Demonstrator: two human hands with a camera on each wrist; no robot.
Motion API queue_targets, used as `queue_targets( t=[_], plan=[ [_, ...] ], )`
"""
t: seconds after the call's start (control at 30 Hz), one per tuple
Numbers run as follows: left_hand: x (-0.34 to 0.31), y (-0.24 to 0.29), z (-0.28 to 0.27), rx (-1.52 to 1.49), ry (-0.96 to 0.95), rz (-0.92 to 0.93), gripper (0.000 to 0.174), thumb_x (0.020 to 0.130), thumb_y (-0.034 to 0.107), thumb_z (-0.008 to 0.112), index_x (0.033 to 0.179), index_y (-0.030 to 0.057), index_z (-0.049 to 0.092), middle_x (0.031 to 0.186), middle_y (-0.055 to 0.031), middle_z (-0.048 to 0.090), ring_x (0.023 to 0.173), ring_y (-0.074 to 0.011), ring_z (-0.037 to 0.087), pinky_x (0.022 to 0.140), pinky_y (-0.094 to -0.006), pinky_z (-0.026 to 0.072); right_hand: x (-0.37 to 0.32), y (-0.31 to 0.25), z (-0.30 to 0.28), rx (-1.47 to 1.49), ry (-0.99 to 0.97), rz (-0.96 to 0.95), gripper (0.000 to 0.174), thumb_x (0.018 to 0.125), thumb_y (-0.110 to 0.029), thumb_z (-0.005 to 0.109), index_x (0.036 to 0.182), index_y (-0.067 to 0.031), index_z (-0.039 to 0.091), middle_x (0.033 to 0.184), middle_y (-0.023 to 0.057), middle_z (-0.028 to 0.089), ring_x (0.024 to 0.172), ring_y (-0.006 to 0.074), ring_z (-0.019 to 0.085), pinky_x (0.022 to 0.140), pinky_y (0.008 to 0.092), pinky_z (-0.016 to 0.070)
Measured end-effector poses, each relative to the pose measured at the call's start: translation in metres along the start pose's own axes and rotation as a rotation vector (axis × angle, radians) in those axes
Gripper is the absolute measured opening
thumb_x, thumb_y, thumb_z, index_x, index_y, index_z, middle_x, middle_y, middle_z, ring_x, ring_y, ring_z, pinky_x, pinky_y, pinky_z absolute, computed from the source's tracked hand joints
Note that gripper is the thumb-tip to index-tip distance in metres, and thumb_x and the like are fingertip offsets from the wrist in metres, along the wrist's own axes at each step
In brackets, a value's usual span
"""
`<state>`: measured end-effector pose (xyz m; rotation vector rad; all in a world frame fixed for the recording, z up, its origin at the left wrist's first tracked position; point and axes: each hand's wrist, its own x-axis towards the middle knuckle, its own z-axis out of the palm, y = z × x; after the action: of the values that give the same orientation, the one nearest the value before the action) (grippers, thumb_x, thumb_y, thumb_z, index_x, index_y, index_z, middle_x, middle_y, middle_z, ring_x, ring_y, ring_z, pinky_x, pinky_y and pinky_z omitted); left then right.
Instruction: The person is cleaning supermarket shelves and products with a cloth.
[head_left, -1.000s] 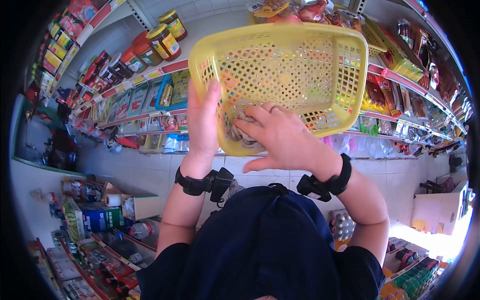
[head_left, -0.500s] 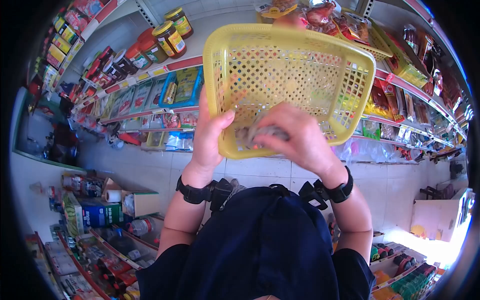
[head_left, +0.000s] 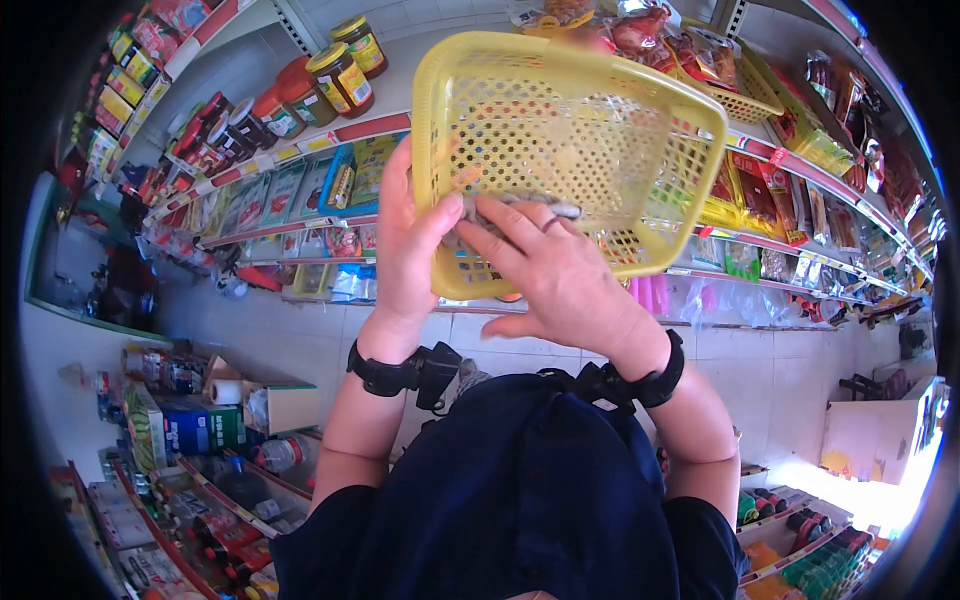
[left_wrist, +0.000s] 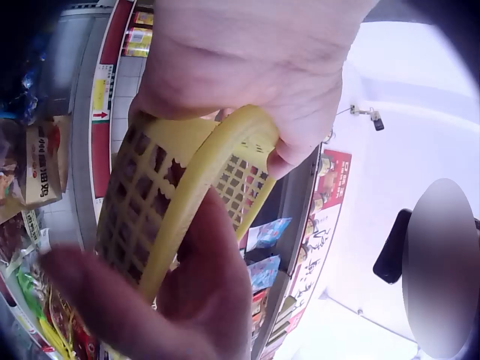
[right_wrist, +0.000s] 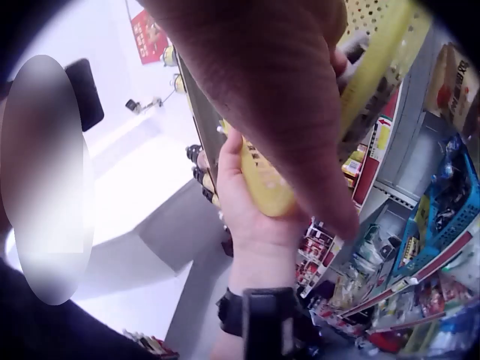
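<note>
A yellow plastic basket (head_left: pixel 610 120) with a perforated floor and walls is tilted with its inside facing me. My left hand (head_left: pixel 405 255) grips its left end, the thumb over the rim and the fingers behind the wall. Inside, my right hand (head_left: pixel 570 275) presses a crumpled grey cloth (head_left: pixel 565 211) against the lower left of the basket, fingers laid over it and thumb spread away. Much of the cloth is hidden under those fingers. The left wrist view shows the basket's rim (left_wrist: pixel 180 217) running between both hands.
Shelves ahead carry brown-filled jars (head_left: pixel 340 82), bagged foods (head_left: pixel 645 35) and a blue basket (head_left: pixel 345 185) of packets. Behind the held basket is another yellow basket (head_left: pixel 755 95). Cartons (head_left: pixel 200 430) and bottles stand low at left, with bottle racks (head_left: pixel 830 560) at lower right.
The right hand has lifted the cloth, shifted it inside the basket and flattened its fingers over it again. The basket has moved a little and tilted differently; the left hand keeps its hold.
</note>
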<state>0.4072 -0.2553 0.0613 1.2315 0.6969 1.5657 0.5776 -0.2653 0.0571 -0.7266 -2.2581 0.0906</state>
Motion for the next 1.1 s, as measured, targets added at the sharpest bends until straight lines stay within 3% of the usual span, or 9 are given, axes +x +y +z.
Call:
queue_targets(
  t=[0.1, 0.17, 0.27, 0.33, 0.47, 0.57, 0.73, 0.87, 1.1],
  plan=[
    [0.002, 0.0, -0.011, -0.049, -0.102, -0.09, 0.072, 0.083, 0.013, 0.061, 0.147, 0.0021, 0.027, 0.138, -0.0141, 0.044, 0.129, -0.0231, 0.044, 0.108, -0.0395, 0.0358, -0.001, -0.003, 0.002, -0.177, -0.078, -0.018, 0.051, 0.073, -0.019, 0.07, 0.12, -0.005, 0.057, 0.119, 0.0117, 0.055, 0.099, 0.03, 0.058, 0.082, 0.0393, 0.0512],
    [0.005, -0.002, -0.015, -0.023, -0.202, 0.015, 0.081, 0.08, 0.016, 0.069, 0.147, 0.0052, 0.026, 0.137, -0.0123, 0.043, 0.13, -0.0241, 0.042, 0.109, -0.0398, 0.0351, 0.001, -0.001, 0.004, -0.234, 0.012, -0.061, 0.05, 0.07, -0.014, 0.066, 0.118, -0.0055, 0.058, 0.112, 0.0115, 0.056, 0.096, 0.0274, 0.058, 0.079, 0.0368, 0.0518],
    [-0.009, -0.019, 0.0, 0.022, -0.157, 0.101, 0.097, 0.072, 0.02, 0.079, 0.149, 0.0105, 0.022, 0.139, -0.0106, 0.04, 0.131, -0.0247, 0.04, 0.11, -0.0398, 0.0342, 0.014, -0.005, 0.007, -0.226, 0.212, -0.035, 0.047, 0.07, -0.011, 0.063, 0.117, -0.0053, 0.059, 0.11, 0.0119, 0.056, 0.096, 0.028, 0.057, 0.08, 0.0372, 0.0514],
    [-0.022, -0.029, 0.006, -0.153, -0.078, 0.0, 0.109, 0.066, 0.023, 0.085, 0.15, 0.0144, 0.017, 0.142, -0.0102, 0.036, 0.132, -0.0255, 0.038, 0.111, -0.0404, 0.0337, 0.016, -0.004, 0.017, -0.239, 0.239, -0.053, 0.049, 0.069, -0.012, 0.065, 0.117, -0.0048, 0.059, 0.11, 0.0124, 0.056, 0.097, 0.029, 0.057, 0.08, 0.0375, 0.0513],
    [-0.022, -0.038, -0.005, -0.239, -0.004, -0.137, 0.093, 0.081, 0.027, 0.074, 0.151, 0.0159, 0.014, 0.143, -0.0115, 0.035, 0.132, -0.0256, 0.039, 0.111, -0.0423, 0.035, 0.022, -0.002, 0.014, 0.011, 0.203, -0.054, 0.052, 0.068, -0.013, 0.071, 0.118, -0.0036, 0.06, 0.113, 0.0138, 0.056, 0.099, 0.032, 0.056, 0.083, 0.0385, 0.0508],
    [-0.008, -0.04, -0.018, -0.367, 0.055, -0.082, 0.065, 0.098, 0.028, 0.051, 0.151, 0.0159, 0.016, 0.144, -0.0126, 0.037, 0.132, -0.0257, 0.041, 0.109, -0.0429, 0.0372, 0.026, 0.006, 0.007, 0.164, 0.212, 0.032, 0.046, 0.075, -0.013, 0.073, 0.118, -0.0024, 0.06, 0.114, 0.0164, 0.056, 0.1, 0.0358, 0.058, 0.085, 0.0415, 0.0504],
    [0.005, -0.014, 0.006, -0.184, 0.032, 0.073, 0.057, 0.101, 0.038, 0.047, 0.147, 0.0125, 0.026, 0.139, -0.011, 0.044, 0.127, -0.0248, 0.047, 0.105, -0.0413, 0.0414, 0.037, 0.033, -0.003, 0.068, 0.384, 0.173, 0.037, 0.078, -0.008, 0.071, 0.114, -0.0013, 0.06, 0.106, 0.0184, 0.06, 0.099, 0.0388, 0.059, 0.086, 0.0438, 0.0496],
    [0.012, -0.009, 0.011, -0.379, 0.029, -0.148, 0.049, 0.102, 0.037, 0.047, 0.141, 0.0084, 0.037, 0.135, -0.01, 0.049, 0.125, -0.0207, 0.05, 0.101, -0.0393, 0.0444, 0.051, 0.044, -0.013, -0.045, 0.5, 0.215, 0.032, 0.079, -0.007, 0.07, 0.109, -0.0016, 0.061, 0.101, 0.0179, 0.06, 0.093, 0.0382, 0.059, 0.08, 0.0444, 0.049],
    [0.019, -0.019, 0.025, -0.308, 0.036, -0.139, 0.052, 0.101, 0.042, 0.048, 0.14, 0.0085, 0.041, 0.133, -0.0081, 0.052, 0.122, -0.0196, 0.051, 0.103, -0.0391, 0.0432, 0.049, 0.043, 0.018, -0.176, 0.362, 0.14, 0.03, 0.075, -0.012, 0.071, 0.102, -0.005, 0.063, 0.093, 0.0138, 0.059, 0.087, 0.0348, 0.061, 0.075, 0.0445, 0.0522]
  ],
)
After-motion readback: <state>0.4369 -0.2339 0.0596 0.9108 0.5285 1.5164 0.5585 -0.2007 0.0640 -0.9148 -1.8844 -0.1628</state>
